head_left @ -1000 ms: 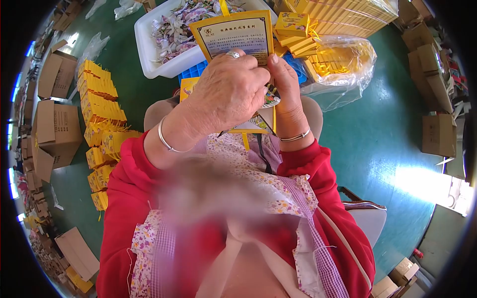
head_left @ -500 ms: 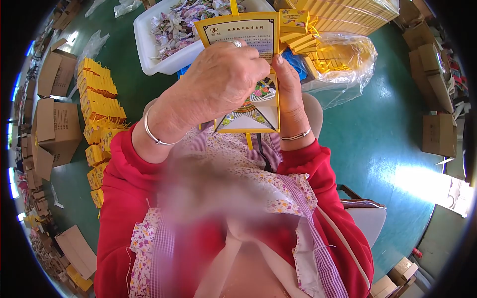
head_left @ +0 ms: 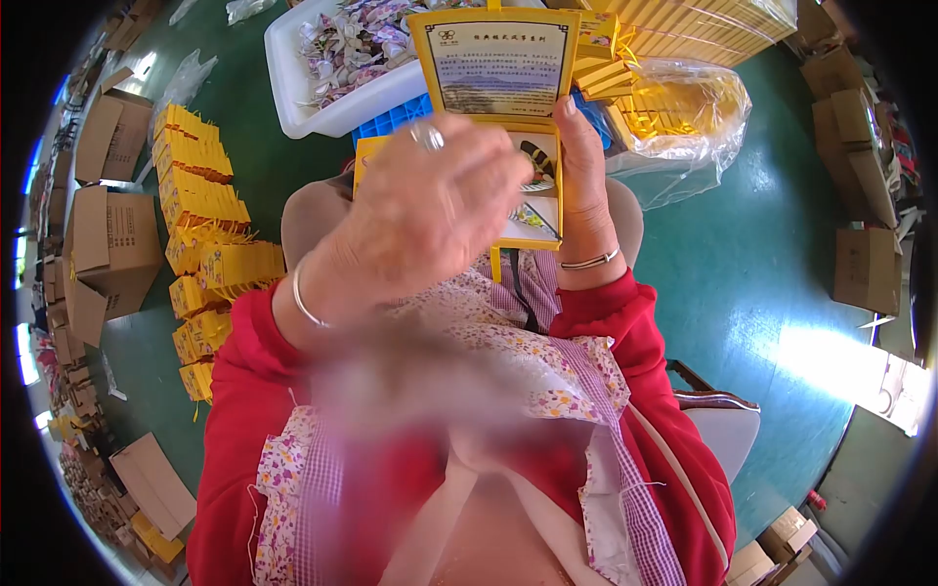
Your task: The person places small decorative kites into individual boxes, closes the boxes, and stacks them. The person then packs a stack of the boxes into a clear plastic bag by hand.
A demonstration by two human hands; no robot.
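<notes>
- At twelve o'clock in the head view, the open yellow box (head_left: 547, 127) is held above the person's lap, its lid (head_left: 496, 68) raised at the far side with the printed inner face toward the wearer.
- From one o'clock, the right hand (head_left: 584, 166) holds the box by its right side, narrowly gripped, thumb near the lid's lower corner; its other fingers are hidden.
- Toward eleven o'clock, the left hand (head_left: 430, 195), blurred and wearing a ring, covers much of the box's lower half; whether it pinches anything, or touches the box, I cannot tell.
- Just beyond its fingers, a dark striped item (head_left: 535, 154) shows partly inside the box.
- Toward eleven o'clock, farther out, a white tub (head_left: 286, 93) bears a heap of pale and purple pieces (head_left: 366, 44), near a blue crate (head_left: 391, 119).
- At ten o'clock, small yellow cartons (head_left: 200, 186) stand stacked on the green floor (head_left: 757, 264).
- At two o'clock, a clear plastic bag (head_left: 721, 127) encloses more yellow goods.
</notes>
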